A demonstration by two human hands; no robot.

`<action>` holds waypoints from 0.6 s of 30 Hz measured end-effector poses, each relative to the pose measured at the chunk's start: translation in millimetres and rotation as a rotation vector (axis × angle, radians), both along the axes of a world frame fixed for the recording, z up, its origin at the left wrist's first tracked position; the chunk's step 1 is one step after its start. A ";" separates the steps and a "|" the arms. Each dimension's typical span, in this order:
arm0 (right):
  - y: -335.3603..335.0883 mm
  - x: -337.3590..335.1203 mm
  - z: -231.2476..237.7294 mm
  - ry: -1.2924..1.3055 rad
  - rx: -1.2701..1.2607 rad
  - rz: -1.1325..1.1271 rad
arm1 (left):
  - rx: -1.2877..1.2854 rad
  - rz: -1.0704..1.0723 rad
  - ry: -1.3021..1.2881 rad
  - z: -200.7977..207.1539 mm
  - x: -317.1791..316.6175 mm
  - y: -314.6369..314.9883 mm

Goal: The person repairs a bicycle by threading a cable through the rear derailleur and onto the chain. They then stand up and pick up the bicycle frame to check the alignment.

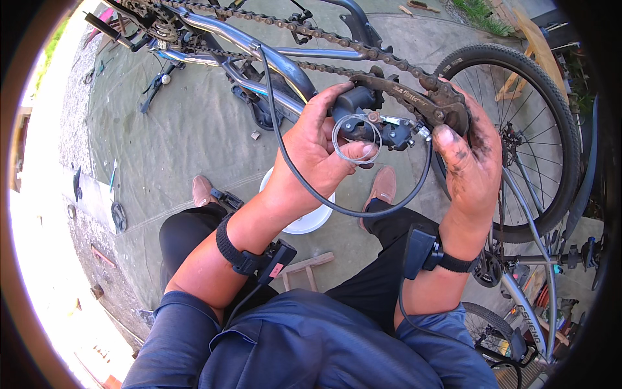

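Both hands are closed around the rear derailleur (405,97) of a bicycle whose silver frame (230,35) fills the top of the head view. My left hand (314,146) grips the black derailleur body, its thumb by a coiled thin wire cable (378,152). Smudged with grease, my right hand (473,162) wraps the cage end, thumb near the silver cable fitting (422,131). A black cable housing (363,212) loops from the frame tube down and round to that fitting. The greasy chain (317,32) runs from the derailleur to the upper left.
Below my hands stands a white bucket (308,223) between my feet, with a wooden frame piece (308,264) nearer. Another bicycle's wheel (570,129) is at right. A green ground sheet (168,162) lies underneath; small tools and parts lie at left.
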State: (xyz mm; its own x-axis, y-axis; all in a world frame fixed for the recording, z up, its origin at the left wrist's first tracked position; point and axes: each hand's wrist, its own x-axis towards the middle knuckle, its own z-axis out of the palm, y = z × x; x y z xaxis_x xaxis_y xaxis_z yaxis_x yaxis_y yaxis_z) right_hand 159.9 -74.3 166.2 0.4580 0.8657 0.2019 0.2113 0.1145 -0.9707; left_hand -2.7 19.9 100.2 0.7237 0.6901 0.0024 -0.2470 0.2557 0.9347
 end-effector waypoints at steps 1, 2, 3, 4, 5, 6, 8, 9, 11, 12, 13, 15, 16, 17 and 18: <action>1.1 -0.2 -0.2 0.006 0.015 0.002 | -0.021 -0.017 0.012 3.9 -0.5 0.8; 1.5 3.0 -3.5 -0.010 0.045 0.024 | -0.042 -0.035 0.024 6.1 -0.7 1.3; 2.0 7.9 -9.0 -0.027 0.075 0.047 | -0.049 -0.033 0.020 6.1 -0.4 1.2; 2.4 10.2 -12.1 -0.044 0.105 0.070 | -0.056 -0.031 0.016 5.6 0.5 0.7; 1.0 8.7 -13.3 0.010 0.104 0.064 | -0.062 -0.029 0.012 5.7 1.4 0.2; 0.3 4.7 -14.2 0.067 0.103 0.060 | -0.064 -0.031 0.028 6.4 1.6 0.4; 0.7 3.1 -16.5 0.151 0.109 0.076 | -0.069 -0.035 0.061 8.5 1.9 0.6; 0.3 5.1 -17.5 0.174 0.114 0.093 | -0.074 -0.031 0.043 7.9 3.1 0.0; 0.6 4.2 -19.4 0.207 0.145 0.080 | -0.085 -0.022 0.007 6.4 5.4 -1.9; 2.3 -0.6 -19.8 0.218 0.172 0.054 | -0.105 -0.031 -0.009 7.7 5.5 -2.9; 3.6 -3.2 -19.8 0.230 0.199 0.028 | -0.126 -0.040 -0.025 9.5 5.4 -4.2; 2.3 3.3 -14.7 0.252 0.175 0.072 | -0.177 -0.066 -0.061 14.0 6.2 -7.6; 1.9 3.8 -12.9 0.274 0.176 0.068 | -0.208 -0.084 -0.081 17.2 7.2 -9.6; 1.5 4.2 -11.1 0.297 0.178 0.064 | -0.239 -0.101 -0.101 18.8 7.5 -11.4; 2.5 0.8 -9.7 0.334 0.196 0.039 | -0.272 -0.146 -0.125 18.4 6.0 -12.6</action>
State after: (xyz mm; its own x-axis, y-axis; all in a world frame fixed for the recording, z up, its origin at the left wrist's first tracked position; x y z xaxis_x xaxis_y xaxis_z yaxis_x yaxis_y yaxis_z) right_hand 160.8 -71.8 156.5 0.4944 0.8435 0.2102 -0.1212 0.3063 -0.9442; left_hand 3.2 7.3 118.6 0.8206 0.5668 -0.0732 -0.2975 0.5331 0.7920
